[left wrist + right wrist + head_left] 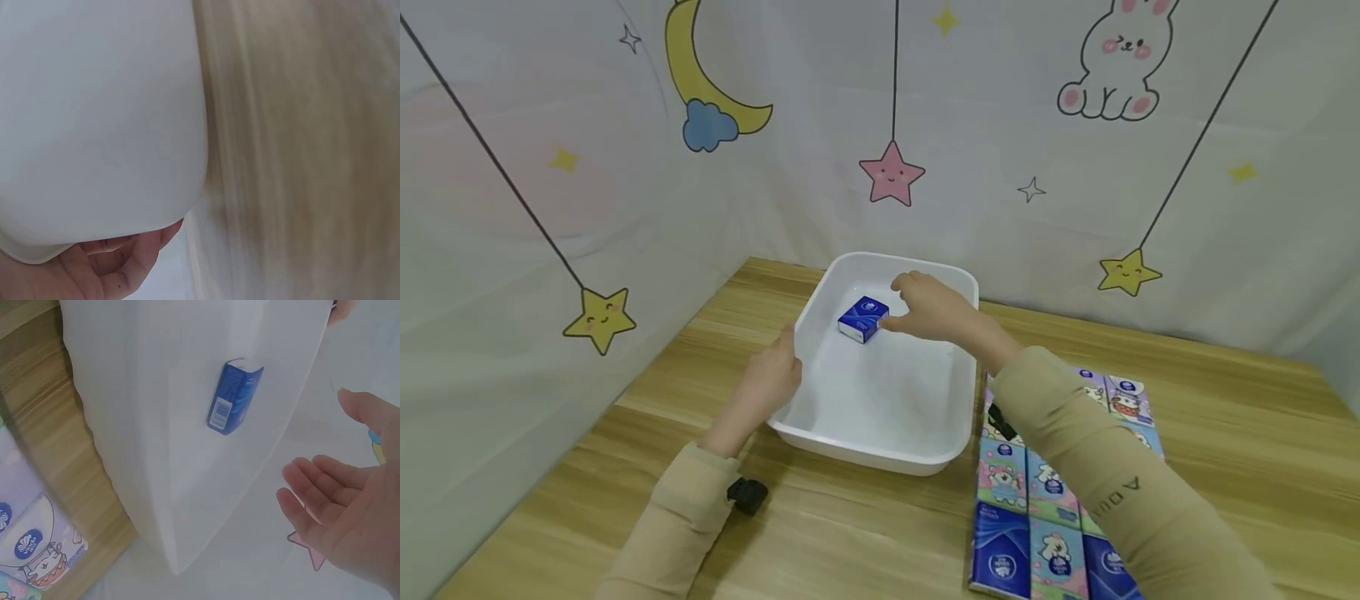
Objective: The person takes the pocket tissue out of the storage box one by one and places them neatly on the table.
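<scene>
Over the white tub, the right hand hovers with loose, released fingers beside the blue tissue pack, while the left hand grips the rim, probably to steady it

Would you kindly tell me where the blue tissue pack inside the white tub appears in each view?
Head: blue tissue pack at centre, in the tub's far half, beside the right hand.
Left wrist: not in view.
Right wrist: upper centre, lying in the tub.
Shared landmark: the white tub.

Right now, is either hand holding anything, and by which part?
The left hand grips the white tub by its left rim. The right hand holds nothing: its fingers are open just beside the blue tissue pack lying in the tub.
</scene>
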The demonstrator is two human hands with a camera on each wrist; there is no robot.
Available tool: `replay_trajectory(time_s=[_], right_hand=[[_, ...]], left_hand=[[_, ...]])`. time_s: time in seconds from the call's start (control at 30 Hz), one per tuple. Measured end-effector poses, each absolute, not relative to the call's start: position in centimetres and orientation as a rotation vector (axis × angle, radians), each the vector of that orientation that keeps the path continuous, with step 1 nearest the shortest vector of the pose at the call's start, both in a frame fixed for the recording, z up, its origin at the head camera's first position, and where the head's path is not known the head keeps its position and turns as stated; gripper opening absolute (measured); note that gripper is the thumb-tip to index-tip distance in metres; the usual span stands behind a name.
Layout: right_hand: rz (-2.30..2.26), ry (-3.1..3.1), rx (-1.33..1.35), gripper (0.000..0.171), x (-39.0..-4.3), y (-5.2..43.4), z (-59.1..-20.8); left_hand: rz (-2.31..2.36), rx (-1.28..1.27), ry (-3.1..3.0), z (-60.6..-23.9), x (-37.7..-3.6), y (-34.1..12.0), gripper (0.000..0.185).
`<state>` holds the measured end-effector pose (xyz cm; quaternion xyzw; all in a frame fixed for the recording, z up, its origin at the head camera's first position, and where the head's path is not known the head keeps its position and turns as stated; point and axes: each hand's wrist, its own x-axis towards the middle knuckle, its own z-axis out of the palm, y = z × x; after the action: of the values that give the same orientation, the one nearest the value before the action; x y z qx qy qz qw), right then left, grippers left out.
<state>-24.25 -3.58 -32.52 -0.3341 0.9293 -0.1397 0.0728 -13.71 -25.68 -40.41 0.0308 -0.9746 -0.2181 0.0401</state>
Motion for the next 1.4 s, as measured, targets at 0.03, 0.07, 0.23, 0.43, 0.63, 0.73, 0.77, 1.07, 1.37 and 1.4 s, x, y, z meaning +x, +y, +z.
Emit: replay_trajectory(time_s=[0.03, 0.07, 0.23, 0.43, 0.63, 0.73, 0.77, 1.07, 1.37, 1.4], right_hand=[[-0.409, 2.794, -0.982, 0.066, -24.5, -4.1, -32.6], [-0.401, 2.794, -0.96, 0.067, -24.7, -4.6, -32.6], [-0.384, 2.798, -0.885, 0.067, -25.5, -6.4, -32.9], [-0.346, 2.822, -0.881, 0.068, -25.8, -7.9, -33.7], [-0.331, 2.88, -0.872, 0.071, -25.8, -9.0, -34.6], [-0.335, 2.896, -0.855, 0.073, -26.0, -9.4, -35.1], [-0.335, 2.897, -0.85, 0.074, -26.0, -9.5, -35.3], [-0.286, 2.912, -0.797, 0.076, -26.3, -9.9, -37.2], [-0.258, 2.94, -0.779, 0.076, -26.8, -10.7, -39.3], [-0.254, 2.941, -0.774, 0.076, -26.9, -10.8, -39.5]], left_hand=[[-0.668, 0.099, -2.985, -40.4, -13.7, -25.8, 0.056], [-0.668, 0.1, -2.984, -40.5, -13.7, -25.9, 0.056], [-0.701, 0.114, -2.985, -40.6, -13.6, -26.1, 0.056], [-0.671, 0.157, -2.993, -40.6, -13.6, -26.1, 0.055], [-0.678, 0.157, -2.984, -40.5, -13.3, -26.3, 0.055], [-0.669, 0.141, -2.976, -40.6, -13.3, -26.3, 0.055], [-0.663, 0.131, -2.973, -40.6, -13.3, -26.3, 0.055], [-0.662, 0.105, -2.968, -40.5, -13.7, -26.0, 0.054], [-0.644, 0.153, -2.982, -40.6, -14.0, -25.9, 0.056], [-0.642, 0.154, -2.981, -40.6, -14.0, -25.9, 0.056]])
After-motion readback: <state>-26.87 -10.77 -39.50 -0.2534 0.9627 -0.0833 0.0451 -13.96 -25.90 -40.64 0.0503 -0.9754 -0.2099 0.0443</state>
